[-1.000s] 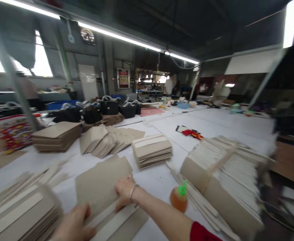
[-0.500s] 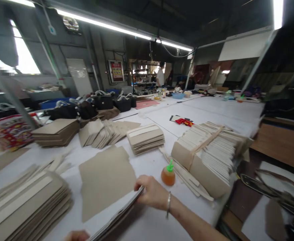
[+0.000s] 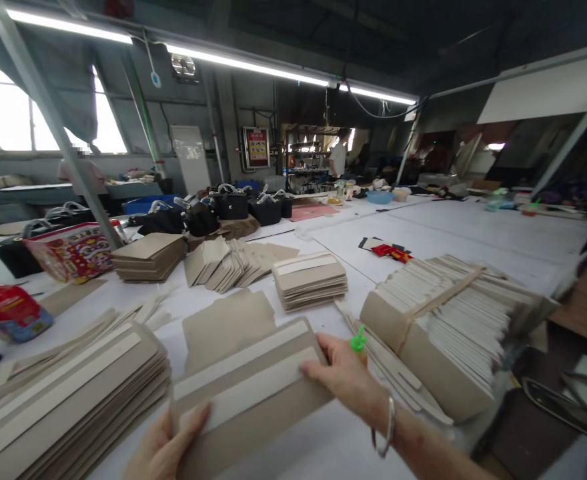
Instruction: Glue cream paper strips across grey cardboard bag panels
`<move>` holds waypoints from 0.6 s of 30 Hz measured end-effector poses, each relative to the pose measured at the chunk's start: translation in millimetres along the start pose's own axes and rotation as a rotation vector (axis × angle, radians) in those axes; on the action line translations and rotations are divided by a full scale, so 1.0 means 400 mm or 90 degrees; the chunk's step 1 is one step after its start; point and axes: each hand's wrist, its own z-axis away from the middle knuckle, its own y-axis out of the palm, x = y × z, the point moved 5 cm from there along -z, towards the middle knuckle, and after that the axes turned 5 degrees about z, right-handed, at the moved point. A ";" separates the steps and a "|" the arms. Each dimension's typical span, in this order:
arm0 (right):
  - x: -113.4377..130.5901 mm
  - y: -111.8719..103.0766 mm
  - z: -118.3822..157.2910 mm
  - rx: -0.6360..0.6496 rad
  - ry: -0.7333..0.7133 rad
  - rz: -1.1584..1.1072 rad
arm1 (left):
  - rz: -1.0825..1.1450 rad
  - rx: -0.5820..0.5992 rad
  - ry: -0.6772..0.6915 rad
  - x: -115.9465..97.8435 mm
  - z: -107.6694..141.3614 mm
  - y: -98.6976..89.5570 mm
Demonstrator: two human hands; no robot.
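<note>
My left grip [image 3: 171,443] and my right grip [image 3: 351,375] are closed on opposite ends of one beige panel [image 3: 256,403] with two pale strips [image 3: 261,387]. I hold this panel over the white worktop [image 3: 458,227], before a flat sheet [image 3: 228,323] and to the right of a stack of similar panels [image 3: 86,407], while a green-tipped bottle [image 3: 358,340] is partly hidden behind my right grip.

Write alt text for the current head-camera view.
A person's two bare hands hold flat beige cardboard with two paler strips over a white table. A similar striped cardboard stack sits at left; a strapped beige cardboard bundle lies at right.
</note>
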 end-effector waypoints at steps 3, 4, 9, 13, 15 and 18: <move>0.089 -0.136 -0.084 -0.036 0.005 0.047 | 0.009 0.077 0.054 -0.135 -0.081 0.094; 0.102 -0.181 -0.126 -0.055 0.012 0.063 | -0.018 0.077 0.043 -0.168 -0.122 0.129; 0.042 -0.363 -0.354 -0.161 0.102 0.186 | -0.066 0.048 0.037 -0.258 -0.381 0.291; -0.039 -0.449 -0.477 -0.223 0.144 0.296 | -0.160 -0.046 0.049 -0.261 -0.550 0.355; -0.069 -0.478 -0.514 -0.253 0.151 0.358 | -0.210 -0.097 0.053 -0.255 -0.600 0.369; -0.107 -0.507 -0.546 -0.285 0.154 0.448 | -0.273 -0.155 0.070 -0.243 -0.642 0.383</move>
